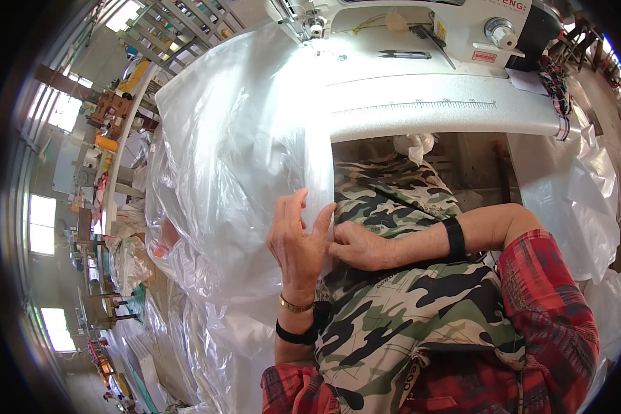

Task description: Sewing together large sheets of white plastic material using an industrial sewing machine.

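Translucent plastic sheeting (221,152), whether a bag unclear, lay left, reaching the far sewing machine (428,34). The left hand (298,241) spread wide at its right edge; the right hand (366,246) curled there, its grip unclear.

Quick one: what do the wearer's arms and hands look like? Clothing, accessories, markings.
Both hands ungloved. Left hand: gold-toned wristband, with a black band farther up the forearm. Right hand: wide black forearm band. Red-and-black plaid sleeves, forearms uncovered. No cables visible on either arm.
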`<state>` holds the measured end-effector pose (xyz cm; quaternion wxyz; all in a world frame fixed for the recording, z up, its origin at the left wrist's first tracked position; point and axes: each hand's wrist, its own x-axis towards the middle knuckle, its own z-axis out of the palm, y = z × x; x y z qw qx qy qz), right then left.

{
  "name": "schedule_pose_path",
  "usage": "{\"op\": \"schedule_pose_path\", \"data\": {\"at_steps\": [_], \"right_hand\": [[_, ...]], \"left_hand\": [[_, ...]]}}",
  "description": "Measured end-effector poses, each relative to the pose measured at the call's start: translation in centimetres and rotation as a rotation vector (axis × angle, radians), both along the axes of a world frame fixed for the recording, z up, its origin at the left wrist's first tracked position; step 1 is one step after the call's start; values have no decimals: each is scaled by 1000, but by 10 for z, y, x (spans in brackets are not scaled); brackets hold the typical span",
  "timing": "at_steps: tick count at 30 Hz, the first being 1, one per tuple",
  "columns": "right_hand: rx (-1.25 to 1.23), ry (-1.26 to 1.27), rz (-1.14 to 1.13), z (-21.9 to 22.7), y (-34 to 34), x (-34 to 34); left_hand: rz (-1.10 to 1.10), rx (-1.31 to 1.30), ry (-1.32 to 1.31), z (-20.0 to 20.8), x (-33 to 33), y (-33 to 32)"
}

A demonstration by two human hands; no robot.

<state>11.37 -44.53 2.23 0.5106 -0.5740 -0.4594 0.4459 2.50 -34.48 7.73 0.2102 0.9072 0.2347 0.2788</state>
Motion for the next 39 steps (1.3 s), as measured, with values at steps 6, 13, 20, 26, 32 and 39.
{"op": "schedule_pose_path", "data": {"at_steps": [6,13,20,26,32,39], "right_hand": [[0,49,-22,6,-6,-10],[27,-343,6,5,-9,-12],[422,-776,-5,-9,1,-8],[305,-1029,245,43,17,70],[404,-1341,-51,52,77,170],[440,-1377,152,60,101,212]], "left_hand": [[-42,-100,-3,-18,-8,4],[-124,-100,87,-7,-5,3],[-66,-280,134,-1,-14,-2],[-35,-274,16,-11,-27,-1],[-81,-93,-69,2,-28,-21],[-124,-70,43,-2,-35,-22]]}}
